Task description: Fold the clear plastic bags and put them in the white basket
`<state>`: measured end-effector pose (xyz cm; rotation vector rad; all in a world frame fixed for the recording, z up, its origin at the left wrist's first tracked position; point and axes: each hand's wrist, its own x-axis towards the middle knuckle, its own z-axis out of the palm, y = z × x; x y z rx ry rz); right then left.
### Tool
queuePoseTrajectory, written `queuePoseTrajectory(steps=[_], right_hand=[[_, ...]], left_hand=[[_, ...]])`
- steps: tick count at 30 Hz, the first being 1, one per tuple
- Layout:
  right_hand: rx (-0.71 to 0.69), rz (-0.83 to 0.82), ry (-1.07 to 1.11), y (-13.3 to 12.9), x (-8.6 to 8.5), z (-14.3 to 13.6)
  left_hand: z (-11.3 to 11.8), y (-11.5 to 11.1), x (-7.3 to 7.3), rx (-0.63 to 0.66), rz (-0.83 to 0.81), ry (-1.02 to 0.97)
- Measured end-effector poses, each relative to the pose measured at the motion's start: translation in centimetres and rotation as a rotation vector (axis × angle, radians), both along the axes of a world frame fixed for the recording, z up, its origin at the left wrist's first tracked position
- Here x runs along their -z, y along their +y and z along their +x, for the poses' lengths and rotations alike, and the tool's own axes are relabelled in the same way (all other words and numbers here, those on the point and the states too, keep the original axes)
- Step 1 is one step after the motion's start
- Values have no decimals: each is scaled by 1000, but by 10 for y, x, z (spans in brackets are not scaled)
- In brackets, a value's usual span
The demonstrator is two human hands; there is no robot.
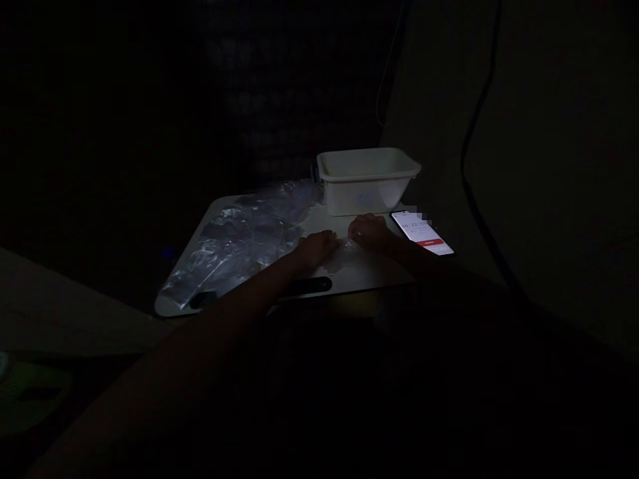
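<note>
Both my hands work low over a small pale table [377, 276] in very dim light. My left hand [317, 247] is closed, its fingers curled at the left edge of a clear plastic bag [343, 256]. Opposite it, my right hand [370, 233] has bent fingers closed on the bag's upper right side. The bag lies crumpled between the two hands, and its lower part rests near the tabletop. More clear plastic bags [244, 243] are spread in a loose heap to the left of my left hand. Fine finger detail is lost in the dark.
A white plastic tub [369, 189] stands at the table's back right. A lit phone [424, 233] lies at the right edge. A dark slot [309, 286] runs along the front edge. A dark cable [466, 166] hangs along the wall at right.
</note>
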<state>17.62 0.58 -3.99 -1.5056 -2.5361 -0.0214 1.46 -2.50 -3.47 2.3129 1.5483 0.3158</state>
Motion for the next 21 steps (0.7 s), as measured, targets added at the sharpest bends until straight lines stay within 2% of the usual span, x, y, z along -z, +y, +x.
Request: queuePoseTrajectory(steps=[4, 6, 8, 10, 12, 14, 15, 18, 19, 21], right_hand=[[-91, 93, 102, -9, -10, -11], [-118, 118, 206, -11, -14, -15], [-104, 136, 371, -9, -15, -17], [-25, 113, 598, -3, -13, -16], [146, -10, 865, 3, -11, -13], [282, -300, 1118, 6, -8, -11], [306, -466, 1204, 6, -8, -9], [184, -890, 1257, 1, -7, -8], [127, -946, 1234, -2, -7, -9], [31, -931, 1198, -7, -7, -12]], left_hand=[[-3, 11, -1, -38, -90, -227], [-3, 13, -1, -100, -163, -376], [-3, 12, -2, -179, -242, -547], [-2, 10, -4, -260, -321, -714], [-1, 8, -5, -323, -382, -880], [-1, 8, -6, -363, -414, -1049], [-1, 8, -6, -383, -420, -1125], [0, 10, -6, -436, -413, -1280], [0, 11, -5, -450, -403, -1308], [1, 12, -5, -454, -394, -1338]])
